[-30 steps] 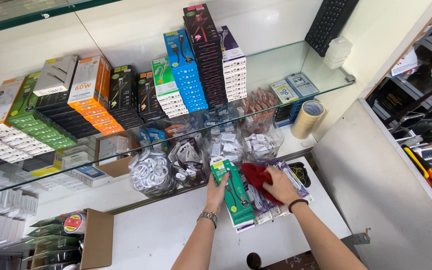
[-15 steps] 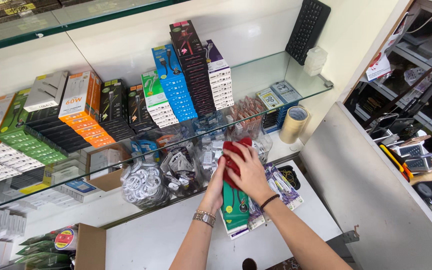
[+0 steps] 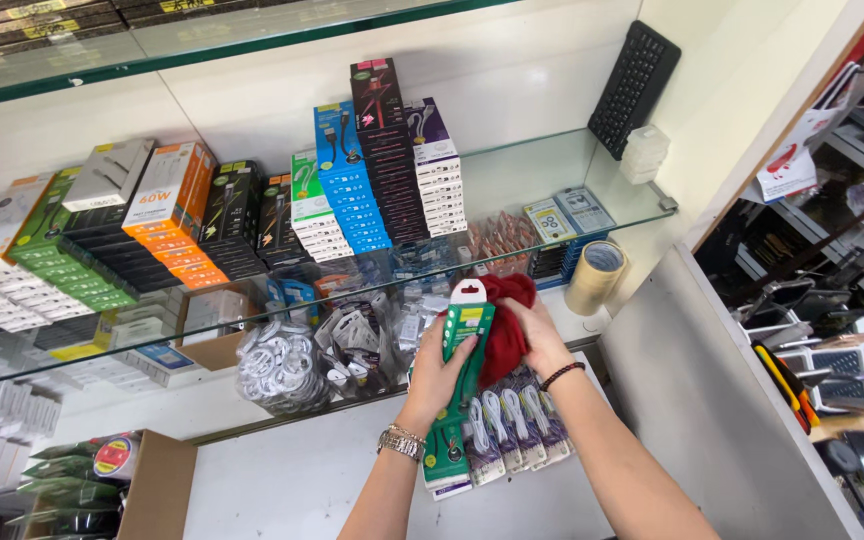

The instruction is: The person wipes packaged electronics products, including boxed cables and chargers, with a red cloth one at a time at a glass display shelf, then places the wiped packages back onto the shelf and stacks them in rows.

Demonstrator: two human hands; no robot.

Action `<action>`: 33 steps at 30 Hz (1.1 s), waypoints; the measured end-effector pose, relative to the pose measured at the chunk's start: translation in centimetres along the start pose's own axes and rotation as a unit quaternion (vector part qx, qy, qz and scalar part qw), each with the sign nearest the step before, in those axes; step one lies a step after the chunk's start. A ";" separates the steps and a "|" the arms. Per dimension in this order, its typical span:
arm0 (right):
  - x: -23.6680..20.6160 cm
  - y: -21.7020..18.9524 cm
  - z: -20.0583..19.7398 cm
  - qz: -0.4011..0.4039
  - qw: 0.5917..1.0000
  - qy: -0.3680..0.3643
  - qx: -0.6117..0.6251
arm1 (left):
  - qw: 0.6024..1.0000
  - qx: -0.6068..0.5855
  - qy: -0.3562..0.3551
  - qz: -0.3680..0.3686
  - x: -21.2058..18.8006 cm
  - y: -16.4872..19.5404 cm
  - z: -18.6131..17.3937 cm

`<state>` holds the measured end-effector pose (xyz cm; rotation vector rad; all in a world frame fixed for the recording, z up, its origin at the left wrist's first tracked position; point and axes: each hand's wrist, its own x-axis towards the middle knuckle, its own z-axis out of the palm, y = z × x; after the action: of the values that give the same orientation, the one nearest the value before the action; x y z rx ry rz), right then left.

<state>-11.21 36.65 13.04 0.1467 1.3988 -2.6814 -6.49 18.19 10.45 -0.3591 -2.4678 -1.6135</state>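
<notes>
Center frame: left hand (image 3: 439,372) is gripping a stack of green cable packs (image 3: 457,390), right hand's (image 3: 532,335) fingers are pinching a red cloth (image 3: 502,325) against it. Loose packs underneath could be slipping out.

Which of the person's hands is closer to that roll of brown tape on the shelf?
The right hand, pressing a red cloth on the green package, lies just left of and below the tape roll. The left hand grips the package farther left, beyond the cloth.
</notes>
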 end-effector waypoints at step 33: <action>-7.8 6.7 -3.9 -0.155 0.751 -0.028 -0.641 | 0.879 -0.365 0.221 -0.213 5.0 -5.4 -0.4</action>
<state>-2.37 36.47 6.53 -0.3119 2.9847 -1.2298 -12.83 16.27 7.30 0.4691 -1.5883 -2.4320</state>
